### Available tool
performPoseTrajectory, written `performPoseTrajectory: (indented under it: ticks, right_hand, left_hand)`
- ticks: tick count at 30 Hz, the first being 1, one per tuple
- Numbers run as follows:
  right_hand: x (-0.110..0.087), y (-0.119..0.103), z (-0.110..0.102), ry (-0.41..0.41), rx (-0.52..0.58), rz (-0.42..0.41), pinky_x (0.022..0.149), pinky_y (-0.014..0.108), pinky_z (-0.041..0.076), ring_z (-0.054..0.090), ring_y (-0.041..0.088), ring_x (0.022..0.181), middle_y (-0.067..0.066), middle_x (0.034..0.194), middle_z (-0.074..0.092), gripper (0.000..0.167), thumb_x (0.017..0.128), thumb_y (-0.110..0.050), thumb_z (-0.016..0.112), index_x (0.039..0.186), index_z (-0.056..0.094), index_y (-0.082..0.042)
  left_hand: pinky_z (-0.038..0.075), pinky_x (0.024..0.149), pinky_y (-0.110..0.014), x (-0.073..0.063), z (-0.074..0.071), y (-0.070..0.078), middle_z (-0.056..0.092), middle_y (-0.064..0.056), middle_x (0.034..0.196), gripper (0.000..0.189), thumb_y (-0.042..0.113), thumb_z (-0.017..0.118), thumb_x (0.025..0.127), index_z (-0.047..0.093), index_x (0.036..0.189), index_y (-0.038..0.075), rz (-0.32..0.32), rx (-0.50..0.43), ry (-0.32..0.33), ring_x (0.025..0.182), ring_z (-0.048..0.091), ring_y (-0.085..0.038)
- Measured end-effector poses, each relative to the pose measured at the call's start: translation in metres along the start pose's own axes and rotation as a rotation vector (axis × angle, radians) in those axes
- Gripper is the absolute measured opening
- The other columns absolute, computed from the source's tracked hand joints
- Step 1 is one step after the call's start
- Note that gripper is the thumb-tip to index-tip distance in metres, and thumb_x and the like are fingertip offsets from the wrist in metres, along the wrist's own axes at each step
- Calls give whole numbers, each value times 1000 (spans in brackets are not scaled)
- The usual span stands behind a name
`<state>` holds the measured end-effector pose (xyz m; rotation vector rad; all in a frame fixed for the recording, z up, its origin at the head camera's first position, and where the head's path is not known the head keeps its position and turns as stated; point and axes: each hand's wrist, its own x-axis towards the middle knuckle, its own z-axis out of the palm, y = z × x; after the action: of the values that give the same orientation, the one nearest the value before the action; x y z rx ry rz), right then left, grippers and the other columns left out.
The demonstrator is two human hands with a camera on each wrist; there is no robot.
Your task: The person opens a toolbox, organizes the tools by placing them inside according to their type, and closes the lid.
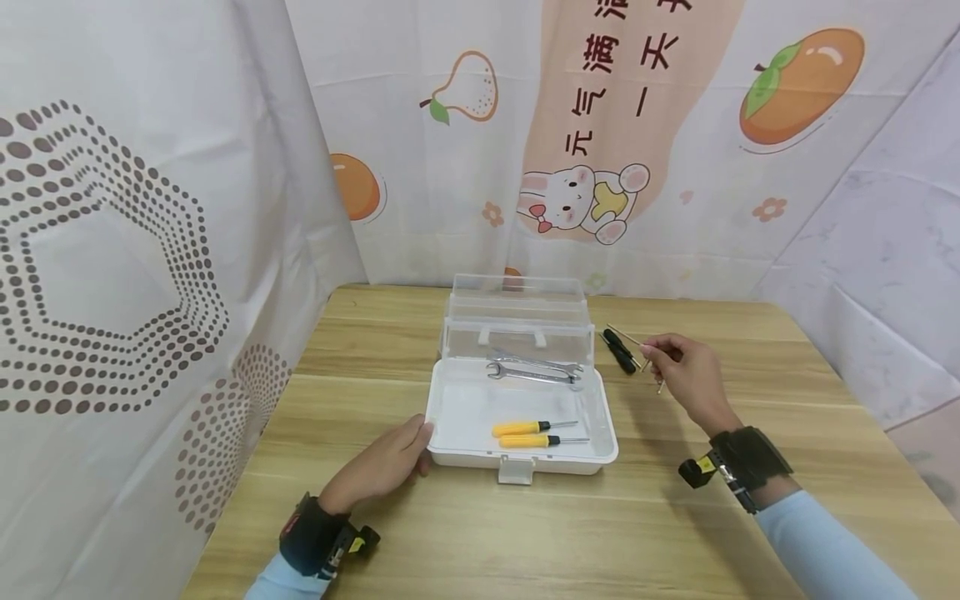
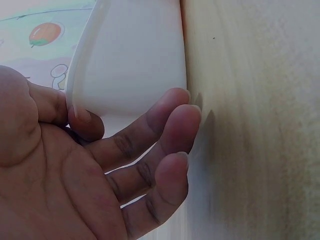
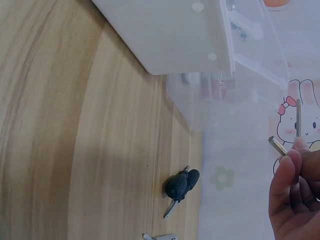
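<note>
An opened white toolbox point(image 1: 457, 392) with a raised see-through lid point(image 1: 517, 312) stands in the middle of the table. Inside lie two yellow-handled screwdrivers point(image 1: 528, 442) and silver wrenches point(image 1: 536, 375). My left hand point(image 1: 386, 458) holds the toolbox's left front corner; in the left wrist view the rim point(image 2: 72, 75) meets a bent digit, with other fingers curved beside the wall. Right of the toolbox, my right hand point(image 1: 686, 371) pinches thin brassy hex keys point(image 3: 298, 117), with a short six-sided end also showing. Near it on the table lie black-handled screwdrivers point(image 1: 621, 352).
The wooden table point(image 1: 510, 542) reaches back to a printed curtain point(image 1: 435, 192). A white latch point(image 1: 516, 471) hangs at the toolbox's front. At the bottom of the right wrist view, a silver tool point(image 3: 162, 237) is cut off by the frame edge.
</note>
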<state>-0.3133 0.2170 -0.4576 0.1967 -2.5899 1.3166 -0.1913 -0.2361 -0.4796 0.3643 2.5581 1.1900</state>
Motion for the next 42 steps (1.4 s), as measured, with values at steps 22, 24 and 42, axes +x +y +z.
performPoseTrajectory:
  ticks: [22,24,42]
  right_hand:
    - [4,-8,1,-25,-5,-15,50,25,48,62,28,67,24,85,66,27,105,-24,64,111,69,1]
    - [5,-9,2,-24,-7,-20,50,25,48,62,28,66,25,85,65,26,105,-25,64,110,70,0]
    - [17,-22,9,0,1,-39,42,27,41,56,16,60,24,82,65,21,102,-25,68,108,71,-5]
  left_hand:
    - [43,60,-32,0,0,0,62,-4,79,47,48,25,113,54,102,13,4,4,8,64,56,-18]
    - [43,60,-32,0,0,0,62,-4,79,46,48,26,113,54,103,13,1,2,8,64,56,-18]
    - [44,58,-31,-1,1,0,63,-5,81,44,45,25,114,53,103,14,-15,-23,2,66,59,-22]
